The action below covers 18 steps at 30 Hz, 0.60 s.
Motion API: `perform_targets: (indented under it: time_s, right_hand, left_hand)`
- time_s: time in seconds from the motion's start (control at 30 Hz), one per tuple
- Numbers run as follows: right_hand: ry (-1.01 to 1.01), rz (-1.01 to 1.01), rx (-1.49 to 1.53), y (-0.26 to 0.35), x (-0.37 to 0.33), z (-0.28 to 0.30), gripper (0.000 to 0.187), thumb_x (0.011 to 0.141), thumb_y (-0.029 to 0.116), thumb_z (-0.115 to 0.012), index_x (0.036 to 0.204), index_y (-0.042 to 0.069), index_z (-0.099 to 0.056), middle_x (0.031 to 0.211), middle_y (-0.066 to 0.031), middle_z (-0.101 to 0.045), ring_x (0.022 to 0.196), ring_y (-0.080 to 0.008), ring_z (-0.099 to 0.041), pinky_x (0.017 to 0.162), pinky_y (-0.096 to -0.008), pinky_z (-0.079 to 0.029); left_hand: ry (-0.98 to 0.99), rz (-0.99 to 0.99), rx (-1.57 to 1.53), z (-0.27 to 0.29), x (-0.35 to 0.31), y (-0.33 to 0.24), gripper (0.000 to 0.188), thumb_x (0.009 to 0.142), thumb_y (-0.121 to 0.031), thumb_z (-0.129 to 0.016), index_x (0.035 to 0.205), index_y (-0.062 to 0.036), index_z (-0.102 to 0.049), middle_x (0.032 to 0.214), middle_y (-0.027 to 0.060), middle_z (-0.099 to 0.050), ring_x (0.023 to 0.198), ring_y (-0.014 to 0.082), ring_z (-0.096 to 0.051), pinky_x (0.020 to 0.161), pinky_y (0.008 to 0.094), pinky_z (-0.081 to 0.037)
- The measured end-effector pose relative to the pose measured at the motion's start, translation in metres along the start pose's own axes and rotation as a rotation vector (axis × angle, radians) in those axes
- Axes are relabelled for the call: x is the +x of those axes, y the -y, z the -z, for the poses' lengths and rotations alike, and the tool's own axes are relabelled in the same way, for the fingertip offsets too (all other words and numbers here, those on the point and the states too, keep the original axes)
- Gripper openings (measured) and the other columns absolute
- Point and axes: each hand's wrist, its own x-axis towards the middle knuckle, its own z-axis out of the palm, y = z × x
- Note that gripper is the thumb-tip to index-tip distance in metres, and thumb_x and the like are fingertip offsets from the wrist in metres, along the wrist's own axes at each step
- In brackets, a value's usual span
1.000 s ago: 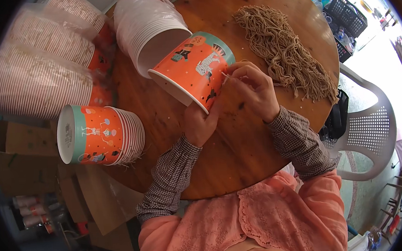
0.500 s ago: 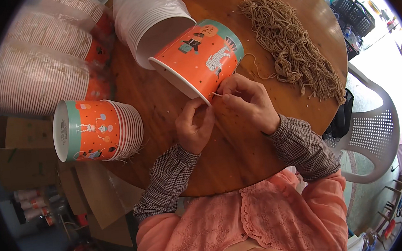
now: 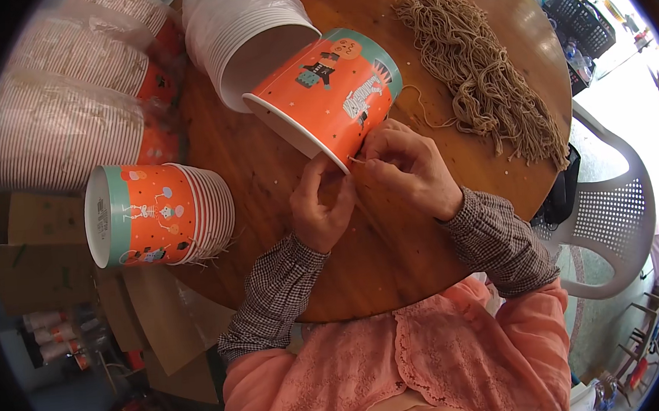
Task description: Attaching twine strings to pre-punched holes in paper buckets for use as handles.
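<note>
An orange paper bucket point(image 3: 315, 103) with a teal band and a white rim lies tilted on its side, its mouth facing lower left. My left hand point(image 3: 322, 206) grips the lower end of the rim, thumb and fingers on either side of the paper wall. Just right of that spot, my right hand point(image 3: 407, 166) pinches a thin cord point(image 3: 356, 160) that sticks out by the bucket's wall near the rim. The right fingertips partly hide the cord. Beyond them, a loose strand point(image 3: 424, 111) trails toward a heap of tan cords point(image 3: 481, 76) on the table.
A nested stack of orange buckets point(image 3: 166, 213) lies at the table's left edge, with cord ends at its rims. Behind the worked bucket is a plastic-wrapped white stack point(image 3: 253, 39). Wrapped bucket stacks point(image 3: 61, 132) fill the far left. A plastic chair point(image 3: 611, 193) stands right of the round table point(image 3: 395, 269).
The bucket has turned very slightly, its printed figures shifting a little. Both hands keep almost the same place, and the right fingers have edged closer around the cord.
</note>
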Motion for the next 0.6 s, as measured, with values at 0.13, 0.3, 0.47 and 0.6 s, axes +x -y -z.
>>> perform_targets:
  time_s: [0.13, 0.3, 0.47, 0.6]
  right_hand:
    - [-0.012, 0.024, -0.071, 0.002, 0.000, -0.003, 0.013, 0.083, 0.009, -0.062, 0.089, -0.001, -0.060, 0.096, -0.0098, -0.055, 0.086, -0.0173, -0.059, 0.078, -0.0298, -0.050]
    - [-0.088, 0.010, -0.133, 0.002, -0.001, -0.011, 0.013, 0.084, 0.012, -0.067, 0.090, 0.001, -0.062, 0.095, -0.0064, -0.057, 0.086, -0.0148, -0.057, 0.071, -0.0268, -0.046]
    - [-0.104, 0.063, -0.218, 0.004, -0.002, -0.013, 0.013, 0.084, 0.008, -0.067, 0.092, 0.000, -0.062, 0.097, -0.0100, -0.057, 0.085, -0.0200, -0.062, 0.071, -0.0299, -0.051]
    - [-0.080, 0.095, -0.301, 0.003, -0.002, -0.014, 0.013, 0.086, 0.008, -0.066, 0.094, -0.001, -0.062, 0.100, -0.0133, -0.056, 0.087, -0.0256, -0.065, 0.075, -0.0342, -0.057]
  left_hand:
    - [-0.010, -0.036, -0.020, -0.001, -0.001, 0.006, 0.040, 0.087, 0.002, -0.062, 0.125, 0.0058, -0.051, 0.109, 0.0152, -0.065, 0.101, 0.0228, -0.066, 0.087, 0.0319, -0.053]
    - [0.021, -0.098, 0.014, -0.001, 0.002, 0.005, 0.034, 0.085, 0.002, -0.062, 0.118, 0.0046, -0.056, 0.104, 0.0158, -0.065, 0.095, 0.0238, -0.066, 0.080, 0.0311, -0.053]
    - [-0.013, -0.217, 0.058, 0.000, 0.009, -0.002, 0.017, 0.084, 0.005, -0.059, 0.101, 0.0040, -0.061, 0.090, 0.0144, -0.062, 0.078, 0.0240, -0.063, 0.069, 0.0301, -0.051]
    - [-0.043, -0.122, 0.089, 0.000, 0.007, -0.002, 0.011, 0.085, 0.006, -0.058, 0.096, 0.0032, -0.061, 0.086, 0.0129, -0.062, 0.074, 0.0221, -0.063, 0.065, 0.0297, -0.050]
